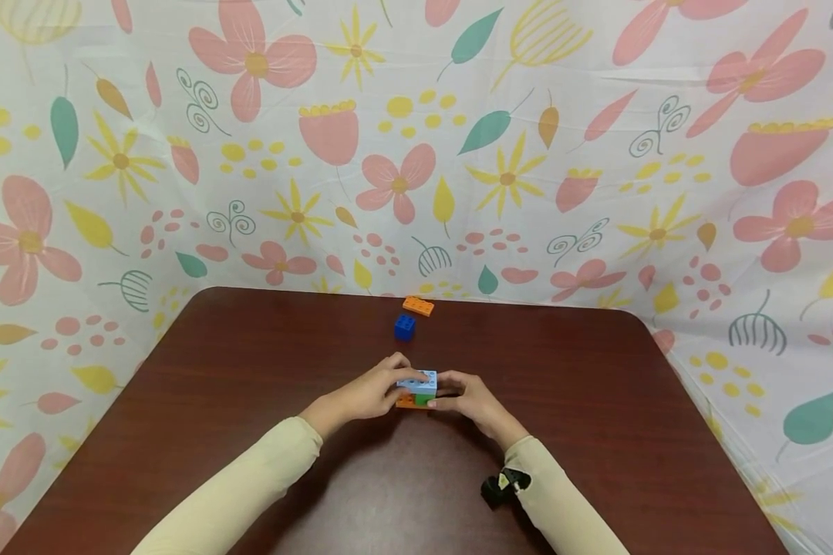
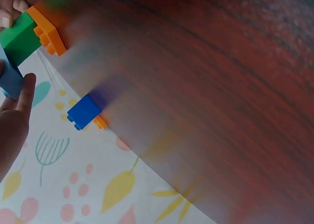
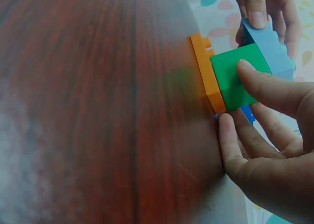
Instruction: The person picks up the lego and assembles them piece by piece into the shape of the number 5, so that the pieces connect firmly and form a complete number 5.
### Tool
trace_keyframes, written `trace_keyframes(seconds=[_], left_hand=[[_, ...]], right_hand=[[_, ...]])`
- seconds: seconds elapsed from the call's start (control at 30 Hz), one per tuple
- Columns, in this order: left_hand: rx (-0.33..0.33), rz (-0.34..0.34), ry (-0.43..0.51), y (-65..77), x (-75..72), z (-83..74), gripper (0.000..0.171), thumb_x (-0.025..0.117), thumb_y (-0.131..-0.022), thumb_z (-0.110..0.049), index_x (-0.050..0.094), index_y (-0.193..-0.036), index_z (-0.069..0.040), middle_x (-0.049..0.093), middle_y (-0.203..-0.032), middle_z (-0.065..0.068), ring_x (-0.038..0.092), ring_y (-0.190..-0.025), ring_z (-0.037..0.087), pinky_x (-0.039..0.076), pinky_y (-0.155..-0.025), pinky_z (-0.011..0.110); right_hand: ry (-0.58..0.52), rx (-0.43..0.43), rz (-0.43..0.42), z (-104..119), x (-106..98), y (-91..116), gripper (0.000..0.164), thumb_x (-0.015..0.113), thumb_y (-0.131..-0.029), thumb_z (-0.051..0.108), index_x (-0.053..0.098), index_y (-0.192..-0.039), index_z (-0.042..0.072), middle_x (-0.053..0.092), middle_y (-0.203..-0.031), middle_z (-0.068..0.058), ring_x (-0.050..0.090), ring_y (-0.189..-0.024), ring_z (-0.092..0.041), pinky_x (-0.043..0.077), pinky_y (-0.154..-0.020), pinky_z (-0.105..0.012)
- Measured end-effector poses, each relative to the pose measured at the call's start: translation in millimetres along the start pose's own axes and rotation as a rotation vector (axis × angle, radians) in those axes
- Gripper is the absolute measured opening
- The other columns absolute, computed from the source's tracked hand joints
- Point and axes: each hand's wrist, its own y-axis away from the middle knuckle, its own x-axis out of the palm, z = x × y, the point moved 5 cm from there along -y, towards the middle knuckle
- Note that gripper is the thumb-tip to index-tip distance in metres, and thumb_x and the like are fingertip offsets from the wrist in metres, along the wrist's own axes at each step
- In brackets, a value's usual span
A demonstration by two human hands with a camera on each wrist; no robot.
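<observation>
A small stack of toy building bricks stands on the table: an orange plate (image 3: pixel 208 75) at the bottom, a green brick (image 3: pixel 238 79) on its studs, and a light blue brick (image 3: pixel 273 56) on top. My left hand (image 1: pixel 371 389) pinches the light blue brick, thumb on its near side and fingers over its studded top. From the other side, my right hand (image 1: pixel 477 401) grips the green brick, its thumb (image 3: pixel 265 86) on the near face and the other fingers behind and low by the orange plate. The light blue brick slightly overhangs the green one in the right wrist view.
Behind the stack sit a blue brick (image 1: pixel 405 327) and, farther back near the table's edge, a second orange plate (image 1: pixel 419 307). The brown table (image 1: pixel 250 362) ends at a flower-printed cloth (image 1: pixel 403 154). A black strap mount (image 1: pixel 503 487) is on the right wrist.
</observation>
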Motion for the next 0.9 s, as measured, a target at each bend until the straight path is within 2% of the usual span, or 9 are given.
trace_keyframes(seconds=[0.1, 0.27, 0.5, 0.9], left_hand=[[-0.004, 0.007, -0.013, -0.6, 1.1, 0.4, 0.038, 0.052, -0.097, -0.001, 0.057, -0.133, -0.014, 0.045, -0.116, 0.008, 0.046, -0.097, 0.017, 0.047, -0.082, 0.027], [-0.016, 0.011, -0.021, -0.6, 2.0, -0.1, 0.039, 0.051, -0.097, 0.000, 0.057, -0.133, -0.014, 0.045, -0.117, 0.009, 0.045, -0.099, 0.018, 0.047, -0.084, 0.029], [-0.013, 0.001, -0.035, -0.6, 3.0, -2.2, 0.039, 0.051, -0.097, 0.001, 0.056, -0.133, -0.014, 0.046, -0.119, 0.010, 0.047, -0.101, 0.019, 0.048, -0.086, 0.029], [-0.019, 0.015, -0.049, 1.2, 2.0, -4.4, 0.040, 0.051, -0.097, 0.001, 0.054, -0.134, -0.015, 0.045, -0.118, 0.009, 0.047, -0.102, 0.018, 0.048, -0.087, 0.028]], right_hand=[[-0.002, -0.002, 0.008, 4, 1, 2, 0.040, 0.074, -0.084, 0.006, 0.061, -0.121, 0.000, 0.063, -0.116, -0.014, 0.058, -0.108, -0.033, 0.054, -0.084, -0.041], [0.003, -0.006, 0.024, 22, 3, 13, 0.039, 0.072, -0.084, 0.004, 0.060, -0.120, -0.003, 0.062, -0.116, -0.017, 0.057, -0.109, -0.036, 0.053, -0.086, -0.043], [0.027, -0.004, -0.006, -1, -1, 0, 0.042, 0.077, -0.081, 0.012, 0.062, -0.119, 0.003, 0.064, -0.115, -0.012, 0.060, -0.107, -0.030, 0.054, -0.085, -0.040], [0.050, -0.005, -0.019, 5, 1, 2, 0.043, 0.077, -0.081, 0.011, 0.061, -0.120, 0.003, 0.063, -0.115, -0.012, 0.060, -0.107, -0.029, 0.054, -0.085, -0.040]])
